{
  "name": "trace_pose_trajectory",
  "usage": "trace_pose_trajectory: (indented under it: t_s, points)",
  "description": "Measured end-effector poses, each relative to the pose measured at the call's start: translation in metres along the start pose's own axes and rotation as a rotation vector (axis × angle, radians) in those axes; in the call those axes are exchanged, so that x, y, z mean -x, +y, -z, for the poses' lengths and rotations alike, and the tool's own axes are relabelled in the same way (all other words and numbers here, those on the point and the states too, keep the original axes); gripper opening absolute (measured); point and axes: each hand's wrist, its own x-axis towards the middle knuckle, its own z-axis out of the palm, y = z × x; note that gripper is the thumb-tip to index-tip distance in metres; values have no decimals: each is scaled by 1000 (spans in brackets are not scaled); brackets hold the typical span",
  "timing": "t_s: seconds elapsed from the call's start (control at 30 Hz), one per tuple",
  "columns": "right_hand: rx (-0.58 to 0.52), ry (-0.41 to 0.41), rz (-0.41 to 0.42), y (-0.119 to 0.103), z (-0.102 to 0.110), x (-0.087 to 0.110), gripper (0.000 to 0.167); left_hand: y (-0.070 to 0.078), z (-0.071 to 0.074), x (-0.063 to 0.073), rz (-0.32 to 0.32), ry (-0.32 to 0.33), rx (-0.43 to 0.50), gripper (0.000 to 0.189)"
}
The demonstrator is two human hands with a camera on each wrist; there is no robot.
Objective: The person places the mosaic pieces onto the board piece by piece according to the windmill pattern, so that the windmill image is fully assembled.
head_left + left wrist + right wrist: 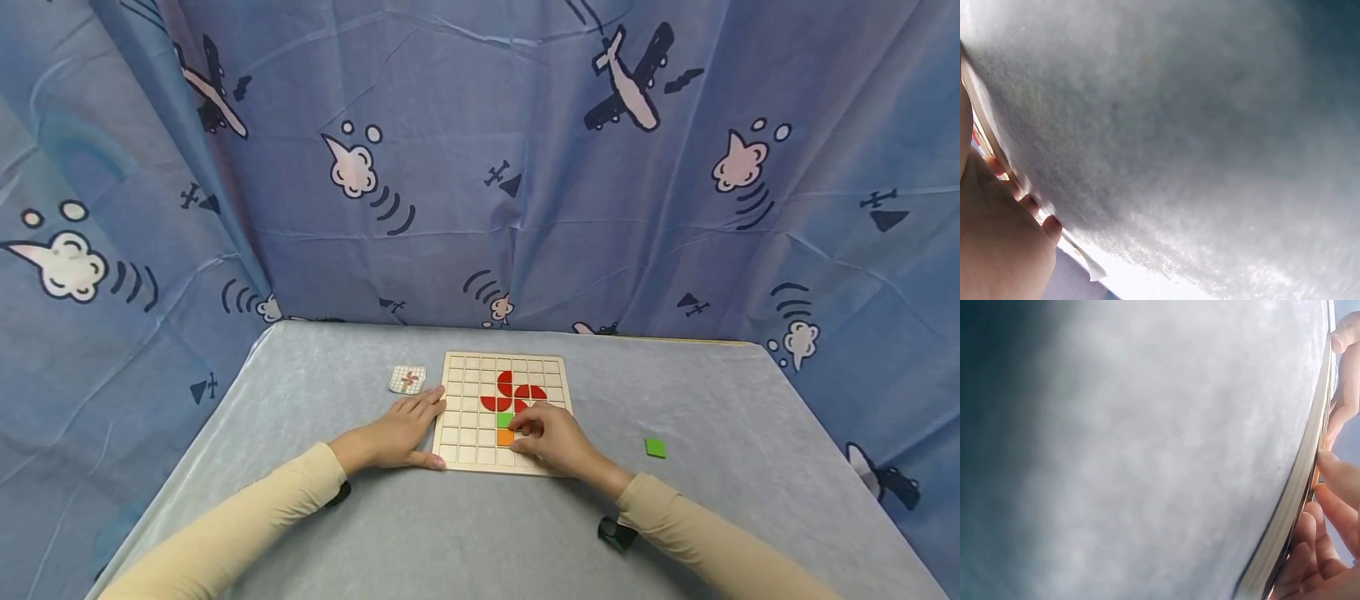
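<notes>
A square wooden grid board [468,454] lies on the table, with several red quarter-circle pieces [505,383] on its cells. Below these sits a green square tile [504,420], and directly under it an orange square tile [506,437]. My right hand [555,437] reaches over the board's right part, its thumb and forefinger pinching the orange tile at its right side. In the right wrist view, the orange tile [1316,477] shows between those fingertips. With fingers spread, my left hand [401,429] rests along the board's left edge. The right hand hides some lower-right cells.
A small patterned card [407,379] lies left of the board, near the left fingertips. Another green square tile [655,448] is on the grey tablecloth [420,542] to the right. A printed blue curtain [450,167] hangs behind the table.
</notes>
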Motion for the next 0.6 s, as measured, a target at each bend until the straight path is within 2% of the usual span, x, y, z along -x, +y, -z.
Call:
trace_pose_trajectory:
  t_s: [0.4,0.6]
  points:
    - [5,-3,-24,-1,1,0,17,-1,-3,-1,6,5,4,102]
    - [-18,-9,-4,0,3,0,17,-1,-2,-1,1,9,14,102]
